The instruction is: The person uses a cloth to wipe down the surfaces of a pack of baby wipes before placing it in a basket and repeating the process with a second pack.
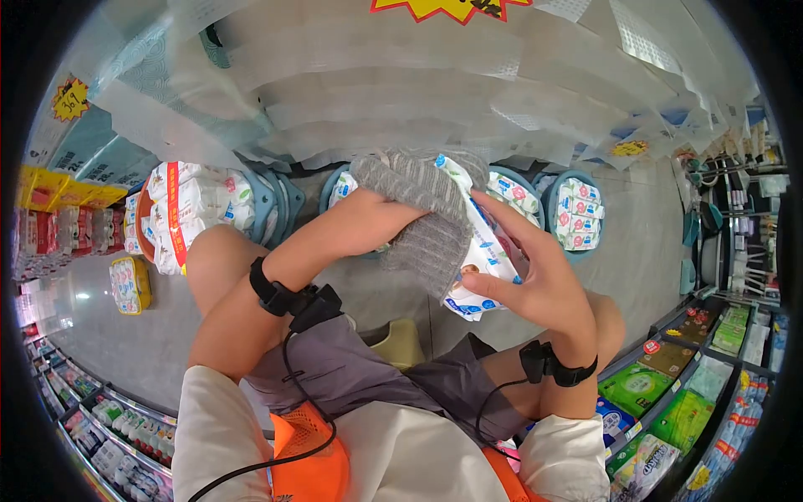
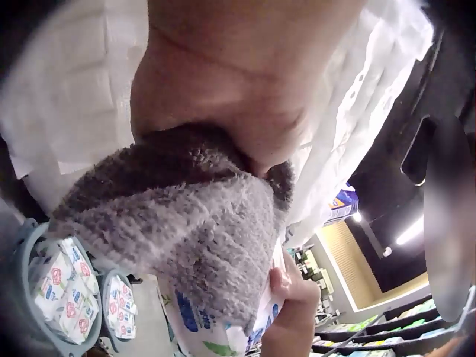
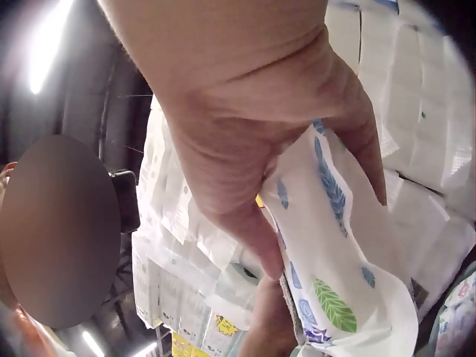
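A fluffy grey cloth [image 1: 431,247] wraps round my left hand [image 1: 391,219], with its fingers hidden in the folds. One flap of the cloth hangs below the wrist and lies against a white soft pack [image 1: 495,255]. Blue and green leaf prints show on this crinkled pack in the right wrist view. My right hand [image 1: 539,272] grips the pack from its right side, the thumb in front and the fingers behind. Pack and cloth are held up over my knees. In the left wrist view, the cloth [image 2: 208,230] overlaps the upper part of the pack.
Ahead stand blue baskets [image 1: 548,201] filled with white packs [image 1: 577,213]. To the left are a red-banded bundle of packs [image 1: 180,205] and a yellow basket [image 1: 149,284]. Plastic-wrapped stacks [image 1: 401,92] line the front; shelves [image 1: 669,393] run along the right.
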`<state>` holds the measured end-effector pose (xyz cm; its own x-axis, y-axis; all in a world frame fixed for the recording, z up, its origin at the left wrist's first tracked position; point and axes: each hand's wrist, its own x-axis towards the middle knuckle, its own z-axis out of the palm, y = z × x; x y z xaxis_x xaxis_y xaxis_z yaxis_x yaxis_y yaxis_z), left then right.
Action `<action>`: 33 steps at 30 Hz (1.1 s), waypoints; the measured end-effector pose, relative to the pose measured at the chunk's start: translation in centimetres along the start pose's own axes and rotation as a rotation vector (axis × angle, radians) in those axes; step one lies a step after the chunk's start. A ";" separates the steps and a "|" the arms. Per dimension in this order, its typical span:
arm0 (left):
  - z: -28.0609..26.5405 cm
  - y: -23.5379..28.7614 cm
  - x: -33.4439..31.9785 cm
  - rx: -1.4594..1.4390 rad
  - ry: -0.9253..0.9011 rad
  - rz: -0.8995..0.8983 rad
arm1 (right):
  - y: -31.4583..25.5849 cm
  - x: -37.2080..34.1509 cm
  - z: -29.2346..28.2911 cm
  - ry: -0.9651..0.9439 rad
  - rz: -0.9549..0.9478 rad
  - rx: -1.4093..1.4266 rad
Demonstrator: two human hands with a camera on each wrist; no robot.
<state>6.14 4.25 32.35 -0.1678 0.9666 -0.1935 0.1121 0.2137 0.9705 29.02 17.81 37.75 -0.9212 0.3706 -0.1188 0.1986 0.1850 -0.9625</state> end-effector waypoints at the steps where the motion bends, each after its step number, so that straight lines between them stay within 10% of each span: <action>1: -0.1 0.0 -0.2 0.003 -0.026 0.017 | 0.1 -0.1 0.1 0.002 -0.016 -0.049; 13: 2.2 -0.8 0.0 -0.170 0.227 0.179 | -0.6 -0.7 1.0 0.086 -0.090 -0.238; 19: 2.2 0.5 0.3 -0.138 0.384 -0.060 | -2.1 -0.6 1.5 0.033 0.055 -0.249; 22: 0.8 0.4 1.5 -0.592 0.439 -0.234 | -0.9 0.0 1.2 0.090 -0.125 -0.254; 33: -1.6 0.6 0.4 -0.361 0.026 -0.060 | -2.3 0.1 -0.5 0.197 0.053 0.311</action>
<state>4.58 4.51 33.04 -0.1894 0.9489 -0.2526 -0.2511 0.2019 0.9467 28.61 17.90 40.08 -0.8243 0.5458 -0.1502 0.1053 -0.1129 -0.9880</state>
